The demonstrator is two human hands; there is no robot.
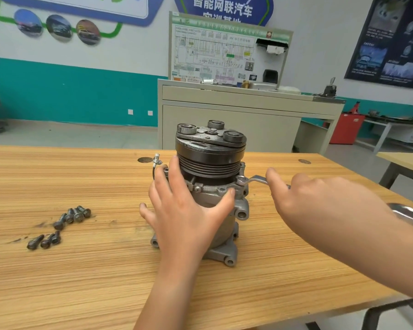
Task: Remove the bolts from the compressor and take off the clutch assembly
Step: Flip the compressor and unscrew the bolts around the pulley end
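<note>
1. The compressor (225, 227) stands upright on a wooden table (81, 282), with the clutch assembly (210, 148) still on top of it.
2. The left hand (184, 210), fingers spread wide, presses against the compressor's near side.
3. Right of the compressor, the right hand (315, 198) is closed over a wrench (253, 180) whose head sits on the compressor's flange.
4. Loose bolts (78, 215) lie to the compressor's left.
5. Risk: a hard pull could make the wrench slip or tip the compressor.

Your wooden tabletop (81, 282) carries the compressor (242, 211), upright near its middle. Loose bolts (78, 215) lie in two clusters to your left, and a metal dish (408, 214) sits at the right edge.
</note>
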